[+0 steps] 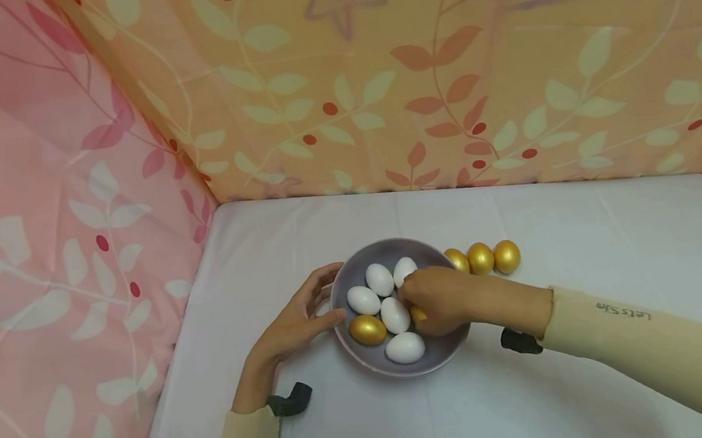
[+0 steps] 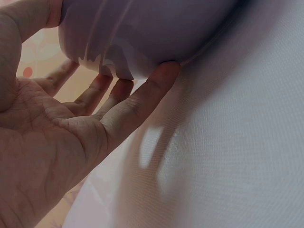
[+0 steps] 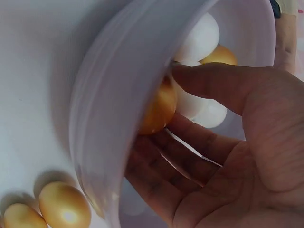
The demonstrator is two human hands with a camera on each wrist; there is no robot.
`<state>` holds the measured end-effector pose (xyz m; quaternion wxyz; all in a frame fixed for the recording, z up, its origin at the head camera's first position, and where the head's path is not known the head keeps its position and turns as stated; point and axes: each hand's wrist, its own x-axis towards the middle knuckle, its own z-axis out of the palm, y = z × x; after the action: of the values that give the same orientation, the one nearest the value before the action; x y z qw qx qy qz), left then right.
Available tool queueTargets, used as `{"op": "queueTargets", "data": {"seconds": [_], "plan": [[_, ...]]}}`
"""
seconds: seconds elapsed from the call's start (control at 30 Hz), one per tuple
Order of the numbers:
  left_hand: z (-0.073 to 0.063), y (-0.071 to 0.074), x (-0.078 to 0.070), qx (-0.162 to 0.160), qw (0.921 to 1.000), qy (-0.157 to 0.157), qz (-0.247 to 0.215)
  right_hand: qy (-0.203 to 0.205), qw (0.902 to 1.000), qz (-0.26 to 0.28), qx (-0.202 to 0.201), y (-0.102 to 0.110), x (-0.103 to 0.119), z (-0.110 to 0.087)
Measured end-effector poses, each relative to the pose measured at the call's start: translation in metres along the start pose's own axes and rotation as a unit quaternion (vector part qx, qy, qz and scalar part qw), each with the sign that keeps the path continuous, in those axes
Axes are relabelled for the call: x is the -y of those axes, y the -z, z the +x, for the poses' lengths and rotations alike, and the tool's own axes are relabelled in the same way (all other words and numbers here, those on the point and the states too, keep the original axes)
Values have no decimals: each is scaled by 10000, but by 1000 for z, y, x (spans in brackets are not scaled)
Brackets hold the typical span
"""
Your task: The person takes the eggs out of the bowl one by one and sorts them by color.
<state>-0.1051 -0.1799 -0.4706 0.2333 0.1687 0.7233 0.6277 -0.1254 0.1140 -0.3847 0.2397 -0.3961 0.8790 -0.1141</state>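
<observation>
A round purple-grey bowl (image 1: pixel 371 368) stands on the white-covered table, holding several white eggs (image 1: pixel 405 348) and a golden egg (image 1: pixel 368 330) at its left. My left hand (image 1: pixel 291 323) touches the bowl's left side. Its fingertips, nearly straight, rest against the outer wall in the left wrist view, with the thumb higher up near the rim. Inside the bowl, at the right, my right hand (image 1: pixel 438 300) grips another golden egg (image 3: pixel 161 110) between thumb and curled fingers. From above, that hand hides most of this egg and part of a white one.
Three golden eggs (image 1: pixel 480 259) sit in a row on the table just beyond the bowl's right rim. A patterned orange cloth (image 1: pixel 378 119) hangs behind the table, and a pink one (image 1: pixel 57 213) hangs along the left side.
</observation>
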Motion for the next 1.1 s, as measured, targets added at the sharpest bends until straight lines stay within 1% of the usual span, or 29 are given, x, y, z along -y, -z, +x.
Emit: {"op": "queueTargets", "data": {"seconds": [0.13,0.43,0.57,0.83,0.97,1.1], "plan": [[0,0,0,13,10000,-2,4,32,9999,21,120,-1,0,-2],[0,0,0,4,10000,-79,61,-310,9995,-95,-5,-9,-2,-6],[0,0,1,18,9999,-105,56,-254,9997,-38,-46,-11,-2,-6],[0,0,1,-1,9999,-77,92,-288,9985,426,-168,-12,1,-4],[0,0,1,15,10000,-58,78,-324,9977,526,-292,-14,1,-5],[0,0,1,2,10000,-56,56,-278,9970,568,-447,-17,1,-6]]}}
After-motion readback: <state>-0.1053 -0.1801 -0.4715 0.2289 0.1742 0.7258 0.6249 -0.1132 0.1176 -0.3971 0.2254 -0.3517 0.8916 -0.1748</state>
